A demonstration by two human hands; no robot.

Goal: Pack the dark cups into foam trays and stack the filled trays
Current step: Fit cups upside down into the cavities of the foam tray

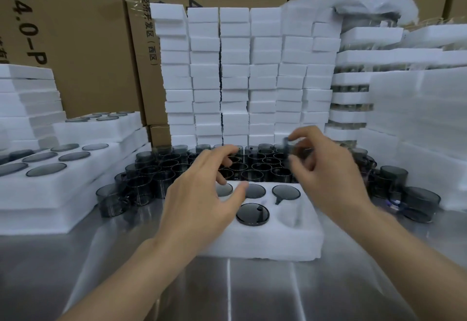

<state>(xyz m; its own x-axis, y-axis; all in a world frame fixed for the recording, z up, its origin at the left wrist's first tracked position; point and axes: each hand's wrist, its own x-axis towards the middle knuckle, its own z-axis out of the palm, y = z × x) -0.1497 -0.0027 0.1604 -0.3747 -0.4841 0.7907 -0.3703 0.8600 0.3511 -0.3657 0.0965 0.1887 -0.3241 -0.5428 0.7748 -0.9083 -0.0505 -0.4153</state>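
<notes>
At the left edge of the steel bench (227, 293), filled foam trays (63, 189) sit stacked. The left hand (202, 194), fingers loosely spread and empty, hovers over a part-filled foam tray (265, 242) at mid-bench. The right hand (326, 176) pinches a blurred dark cup (294, 150) above loose cups (255, 167) behind that tray.

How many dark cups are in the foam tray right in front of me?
4 cups: back left, partly under the left hand; back middle; back right; front middle. The hand may hide another.
</notes>
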